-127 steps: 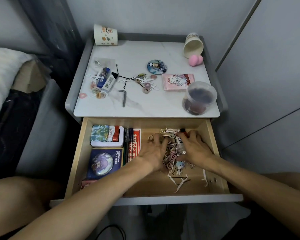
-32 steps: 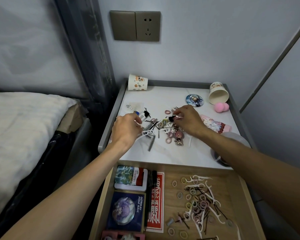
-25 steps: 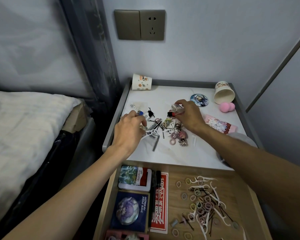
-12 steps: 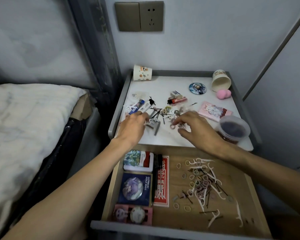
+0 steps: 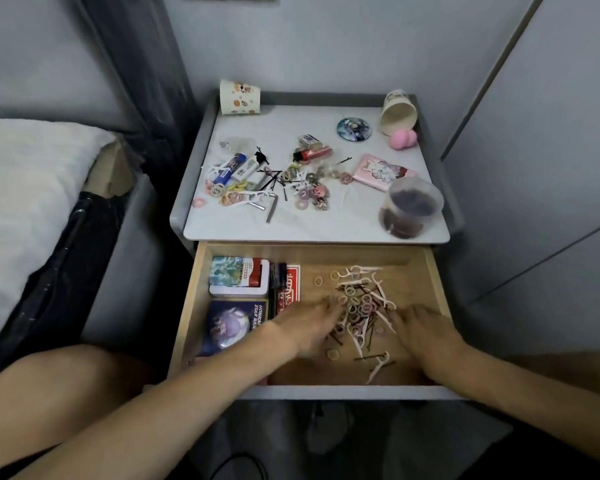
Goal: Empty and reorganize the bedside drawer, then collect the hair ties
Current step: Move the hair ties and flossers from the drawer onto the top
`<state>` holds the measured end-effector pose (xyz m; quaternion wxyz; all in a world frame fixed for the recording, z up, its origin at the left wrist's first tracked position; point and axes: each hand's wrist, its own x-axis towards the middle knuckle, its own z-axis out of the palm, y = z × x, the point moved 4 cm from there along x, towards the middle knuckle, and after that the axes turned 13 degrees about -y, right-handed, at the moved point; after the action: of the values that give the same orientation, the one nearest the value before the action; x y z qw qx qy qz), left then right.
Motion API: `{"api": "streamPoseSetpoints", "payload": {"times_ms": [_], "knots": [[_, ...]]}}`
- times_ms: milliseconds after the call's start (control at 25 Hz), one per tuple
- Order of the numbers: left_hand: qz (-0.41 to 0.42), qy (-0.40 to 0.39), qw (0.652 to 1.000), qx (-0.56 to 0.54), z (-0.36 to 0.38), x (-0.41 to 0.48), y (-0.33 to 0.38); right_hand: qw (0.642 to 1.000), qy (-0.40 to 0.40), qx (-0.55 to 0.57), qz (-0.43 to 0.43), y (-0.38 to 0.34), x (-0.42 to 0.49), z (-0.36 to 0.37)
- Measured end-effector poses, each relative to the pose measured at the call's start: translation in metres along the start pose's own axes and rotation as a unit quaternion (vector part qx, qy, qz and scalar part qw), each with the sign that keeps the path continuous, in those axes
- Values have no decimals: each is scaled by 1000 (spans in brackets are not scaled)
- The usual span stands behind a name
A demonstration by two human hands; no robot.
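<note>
Drawer (image 5: 201, 306) partly emptied: hair ties (image 5: 357, 308), floss picks (image 5: 378, 296) remain inside; more clutter on tabletop (image 5: 326, 223). Left hand (image 5: 309, 323), right hand (image 5: 420, 332) flank pile, fingers spread, holding nothing. Sorting, collecting pending.

Pink sponge (image 5: 403, 138), red lighter (image 5: 312, 154)
</note>
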<state>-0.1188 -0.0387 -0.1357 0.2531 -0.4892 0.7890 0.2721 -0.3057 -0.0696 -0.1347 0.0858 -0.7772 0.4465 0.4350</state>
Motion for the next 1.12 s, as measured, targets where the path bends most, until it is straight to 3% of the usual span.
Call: {"api": "streamPoseSetpoints", "payload": {"times_ms": [200,360,440,520,600,640,720,920,1120], "knots": [[0,-2,997,-71,13,13,11,999,-14,-23,-27,-12,8,1],[10,48,985,-164,11,16,4,985,-30,162,-46,-9,5,-2],[10,85,978,-189,9,16,1,967,8,237,-94,2,5,-8],[12,108,974,-201,7,16,0,971,81,180,-133,18,4,-20],[13,115,974,-194,5,18,-1,980,136,-18,-141,26,8,-24],[12,111,977,-184,6,20,1,976,126,-108,-138,26,11,-22],[6,97,981,-170,7,24,8,967,94,-187,-144,23,16,-17],[-68,22,989,-130,11,28,32,988,68,-89,-109,18,36,-23],[-106,2,993,-45,5,43,51,986,158,-1,-59,25,61,-39]]}}
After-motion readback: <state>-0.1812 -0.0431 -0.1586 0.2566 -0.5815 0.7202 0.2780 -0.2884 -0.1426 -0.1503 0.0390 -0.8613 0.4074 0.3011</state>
